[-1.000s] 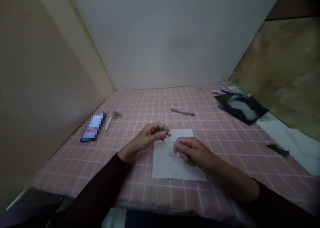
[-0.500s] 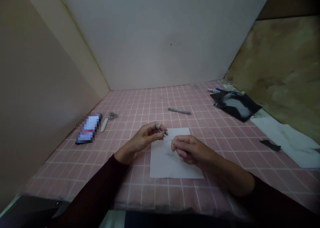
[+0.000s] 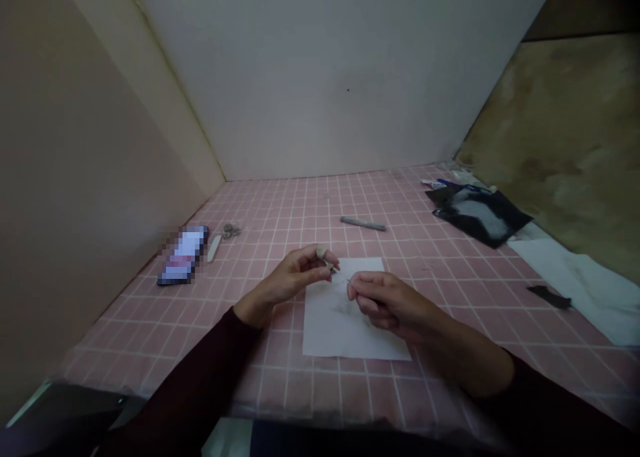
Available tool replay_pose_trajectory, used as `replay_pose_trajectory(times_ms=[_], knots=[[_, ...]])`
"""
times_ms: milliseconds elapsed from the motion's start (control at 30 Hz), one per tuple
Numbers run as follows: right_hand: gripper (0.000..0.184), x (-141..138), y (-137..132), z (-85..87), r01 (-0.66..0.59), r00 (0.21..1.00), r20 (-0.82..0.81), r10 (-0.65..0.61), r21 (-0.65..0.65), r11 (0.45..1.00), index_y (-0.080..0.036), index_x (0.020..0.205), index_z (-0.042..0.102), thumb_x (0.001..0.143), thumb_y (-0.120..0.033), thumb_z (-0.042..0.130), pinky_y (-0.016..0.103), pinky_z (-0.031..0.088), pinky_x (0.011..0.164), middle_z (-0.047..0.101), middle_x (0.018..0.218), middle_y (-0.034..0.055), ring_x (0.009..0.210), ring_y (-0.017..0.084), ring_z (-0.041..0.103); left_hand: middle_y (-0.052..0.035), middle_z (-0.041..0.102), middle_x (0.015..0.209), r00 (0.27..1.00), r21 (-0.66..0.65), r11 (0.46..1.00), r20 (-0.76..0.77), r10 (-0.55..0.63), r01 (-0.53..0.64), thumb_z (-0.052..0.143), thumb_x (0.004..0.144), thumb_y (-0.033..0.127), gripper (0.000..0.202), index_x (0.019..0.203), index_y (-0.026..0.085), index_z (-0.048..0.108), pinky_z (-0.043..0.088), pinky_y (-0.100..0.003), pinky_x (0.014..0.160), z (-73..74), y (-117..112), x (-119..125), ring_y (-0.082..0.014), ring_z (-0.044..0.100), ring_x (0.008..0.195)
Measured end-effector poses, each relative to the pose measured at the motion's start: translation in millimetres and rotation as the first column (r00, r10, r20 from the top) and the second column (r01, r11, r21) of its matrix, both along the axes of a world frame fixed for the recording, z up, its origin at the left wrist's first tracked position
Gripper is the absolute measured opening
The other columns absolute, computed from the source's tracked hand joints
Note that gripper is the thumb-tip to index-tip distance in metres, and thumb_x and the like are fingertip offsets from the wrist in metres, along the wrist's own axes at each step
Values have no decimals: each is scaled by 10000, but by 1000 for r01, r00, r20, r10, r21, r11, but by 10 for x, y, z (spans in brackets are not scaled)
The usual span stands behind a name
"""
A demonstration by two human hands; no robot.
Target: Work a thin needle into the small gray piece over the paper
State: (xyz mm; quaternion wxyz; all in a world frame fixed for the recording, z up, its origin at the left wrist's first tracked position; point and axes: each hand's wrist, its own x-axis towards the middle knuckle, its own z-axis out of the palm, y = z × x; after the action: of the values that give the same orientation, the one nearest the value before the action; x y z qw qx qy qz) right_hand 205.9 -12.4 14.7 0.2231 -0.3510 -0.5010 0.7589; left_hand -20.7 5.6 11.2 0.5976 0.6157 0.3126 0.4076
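Above a desk spread with a pink cloth marked by white grid lines, 2 bare hands work close together, apart from each other. Dark sleeves cover the forearms and end short of the wrists. The left hand is curved, its thumb and index finger nearly meeting around a small brownish piece, too small and blurred to identify; a pale beige band sits around a finger of that hand. The right hand has its fingers pinched narrow on a thin, pale item, whose tip points toward the left hand. The small piece is held above the far left part of a white sheet of paper, which lies flat on the cloth with grey smudges near its middle.

Beyond the paper lies a grey rod, set slightly aslant. To the left are a phone with a pixelated screen, a white strip just beside it, and a small metal object with loops. To the right are a black sheet bearing a whitish patch, a long white sheet near the wall, and a dark scrap.
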Motion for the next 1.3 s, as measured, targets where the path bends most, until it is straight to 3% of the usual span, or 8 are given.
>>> replay_pose_trajectory(times_ms=[200,433,600,800,933,1067,1167,1300], knots=[[207,-48,-85,-65,-46,945,253,-206,727,685,-189,720,541,900,-285,509,271,313,583,478,616,-20,572,119,430,15,553,728,990,-53,996,-127,66,-73,696,855,366,243,891,130,652,373,-219,591,-55,24,-4,-75,481,610],[263,20,16,16,9,1000,-26,-10,-46,999,-184,822,566,868,-443,571,216,107,411,328,529,-103,423,54,128,-48,646,942,1000,-25,1000,-19,16,-16,752,810,280,227,978,151,669,460,-273,804,-57,23,-27,-135,600,848],[257,-6,-17,-16,-17,999,37,14,93,996,-190,818,568,890,-435,540,221,156,410,374,531,-84,417,64,201,-42,631,909,999,1,999,-15,32,-32,725,833,327,231,975,154,667,456,-258,738,-29,13,-13,-123,573,779],[181,-32,-84,-52,-69,941,270,-202,741,668,-192,735,544,896,-264,503,278,332,594,506,641,-8,586,124,443,8,552,714,988,-58,998,-154,14,-23,677,867,377,250,913,131,671,372,-222,602,-58,29,-25,-91,482,625],[243,-1,-20,-15,12,993,113,-44,266,964,-186,822,577,901,-410,523,226,209,438,409,556,-65,437,73,269,-43,638,888,999,-25,1000,-50,7,-8,741,820,320,236,972,151,678,449,-270,754,-74,19,-28,-132,577,790],[295,6,8,4,-9,998,-61,4,-73,997,-185,820,560,846,-477,597,216,98,398,330,528,-106,414,48,121,-47,644,917,1000,-22,999,-11,27,-27,758,806,310,234,964,157,677,457,-281,799,-49,-3,-7,-145,594,839],[261,-16,-36,-15,-14,997,73,0,195,981,-188,809,573,891,-434,541,221,193,416,396,539,-76,417,67,244,-31,621,855,996,-19,996,-25,89,-89,730,828,348,240,954,154,668,447,-251,712,-37,-2,4,-119,562,745],[185,-39,-89,-34,-44,944,259,-204,712,701,-196,719,546,886,-271,522,267,329,574,502,619,-13,568,122,446,9,560,713,989,-71,994,-125,76,-86,688,856,392,259,875,135,667,391,-224,603,-66,27,-13,-84,484,604]])
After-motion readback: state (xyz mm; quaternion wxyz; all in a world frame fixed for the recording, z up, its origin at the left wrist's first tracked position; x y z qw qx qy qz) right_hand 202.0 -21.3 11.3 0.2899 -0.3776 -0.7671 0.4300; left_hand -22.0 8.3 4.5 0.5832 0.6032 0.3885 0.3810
